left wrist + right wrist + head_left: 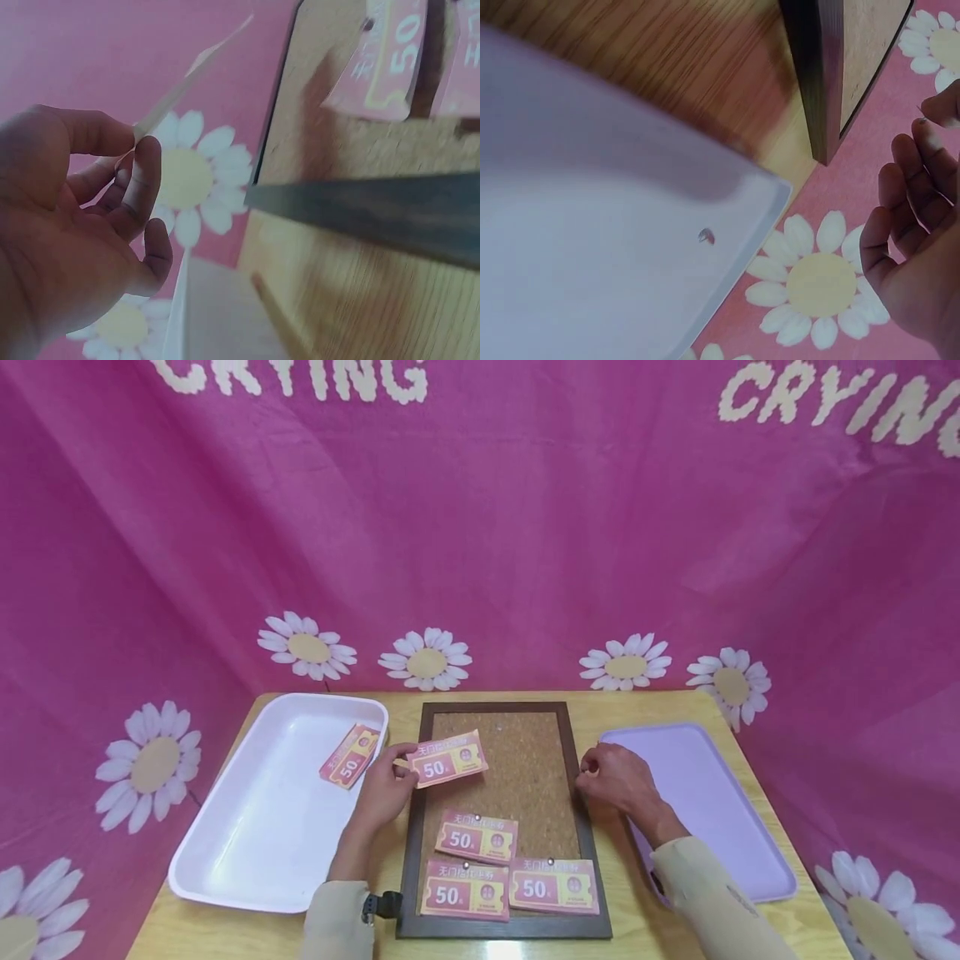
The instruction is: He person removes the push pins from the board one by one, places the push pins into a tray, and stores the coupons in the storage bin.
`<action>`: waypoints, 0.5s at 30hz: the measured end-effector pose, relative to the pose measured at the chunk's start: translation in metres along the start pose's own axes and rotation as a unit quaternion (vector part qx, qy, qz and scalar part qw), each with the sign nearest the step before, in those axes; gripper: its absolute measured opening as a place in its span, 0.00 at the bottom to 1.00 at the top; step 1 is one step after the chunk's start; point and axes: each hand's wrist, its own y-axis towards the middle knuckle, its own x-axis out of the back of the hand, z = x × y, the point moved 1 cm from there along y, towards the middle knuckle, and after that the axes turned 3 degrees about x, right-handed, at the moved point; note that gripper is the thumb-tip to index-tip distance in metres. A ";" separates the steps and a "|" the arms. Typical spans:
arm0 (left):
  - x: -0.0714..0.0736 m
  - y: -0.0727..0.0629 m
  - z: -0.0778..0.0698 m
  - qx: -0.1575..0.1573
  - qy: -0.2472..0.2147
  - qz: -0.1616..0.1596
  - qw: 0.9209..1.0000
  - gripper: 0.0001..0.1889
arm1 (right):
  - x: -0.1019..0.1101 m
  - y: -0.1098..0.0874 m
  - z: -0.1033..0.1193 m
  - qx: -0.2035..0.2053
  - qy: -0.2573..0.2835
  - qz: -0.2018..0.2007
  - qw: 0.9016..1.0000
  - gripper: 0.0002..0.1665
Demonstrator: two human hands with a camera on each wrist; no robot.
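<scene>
My left hand [386, 789] pinches a pink-and-yellow paper coupon [450, 758] marked 50 by its left end, between thumb and fingers. The coupon is held over the upper left of a framed cork board [525, 793]. In the left wrist view, the coupon [187, 79] shows nearly edge-on. Just off the board's right side, my right hand [618, 781] has thumb and forefinger brought together. From between those fingertips a thin pin point [919, 112] pokes out in the right wrist view; the rest of it is hidden.
Three coupons are pinned low on the board, one [477, 837] above two others. A white tray [247, 827] on the left holds a loose coupon [350, 756]. A purple tray [705, 810] lies on the right; a small shiny tack [706, 236] sits inside it.
</scene>
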 end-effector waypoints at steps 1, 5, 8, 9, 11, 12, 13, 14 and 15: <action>0.004 -0.001 0.002 -0.001 0.001 -0.006 1.000 0.24 | 0.001 -0.002 -0.002 -0.002 0.000 -0.003 1.000 0.05; 0.019 -0.007 0.007 0.016 -0.009 -0.028 0.999 0.26 | 0.002 -0.009 -0.010 -0.017 0.003 -0.004 1.000 0.05; 0.030 -0.012 0.012 0.038 -0.015 -0.042 0.998 0.26 | 0.003 -0.013 -0.017 -0.032 0.005 0.000 0.999 0.05; 0.033 -0.013 0.013 0.041 -0.015 -0.047 0.998 0.26 | 0.004 -0.015 -0.019 -0.037 0.005 0.001 0.999 0.05; 0.038 -0.015 0.016 0.049 -0.015 -0.051 0.997 0.26 | 0.005 -0.018 -0.023 -0.043 0.007 0.003 0.999 0.06; 0.041 -0.015 0.018 0.050 -0.013 -0.054 0.997 0.26 | 0.005 -0.019 -0.025 -0.046 0.007 0.002 0.999 0.06; 0.043 -0.016 0.020 0.051 -0.010 -0.055 0.997 0.26 | 0.006 -0.020 -0.027 -0.048 0.007 0.001 0.999 0.06; 0.045 -0.016 0.022 0.051 -0.009 -0.057 0.997 0.26 | 0.007 -0.021 -0.029 -0.050 0.007 -0.001 0.999 0.06; 0.046 -0.017 0.024 0.051 -0.012 -0.060 0.997 0.26 | 0.007 -0.021 -0.031 -0.051 0.006 -0.003 0.999 0.06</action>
